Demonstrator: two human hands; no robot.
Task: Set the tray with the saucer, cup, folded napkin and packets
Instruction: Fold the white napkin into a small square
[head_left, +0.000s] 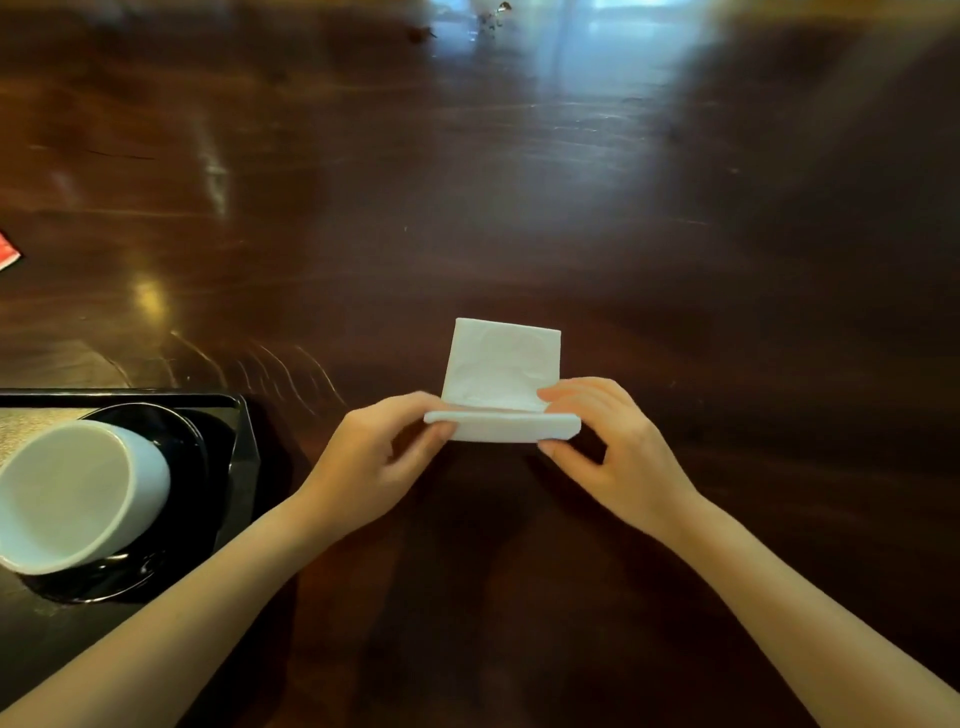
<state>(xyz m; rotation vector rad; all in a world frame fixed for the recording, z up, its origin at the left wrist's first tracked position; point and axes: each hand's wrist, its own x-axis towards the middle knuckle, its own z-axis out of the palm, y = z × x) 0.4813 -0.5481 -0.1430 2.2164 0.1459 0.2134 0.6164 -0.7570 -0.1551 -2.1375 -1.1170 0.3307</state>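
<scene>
Napkin (501, 374) in my fingers: soft white paper, matt, faintly embossed. Table (571, 208): dark polished wood, glossy. Cup (78, 493): smooth white ceramic. Saucer (179, 447), tray (248, 441): glossy black.

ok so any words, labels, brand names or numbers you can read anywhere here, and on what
None: no text can be read in this view.
red packet: cut off at the left edge, and any print on it is too blurred to read.
napkin: plain white with faint embossing, no words.
cup: plain white, no marking shows.
</scene>
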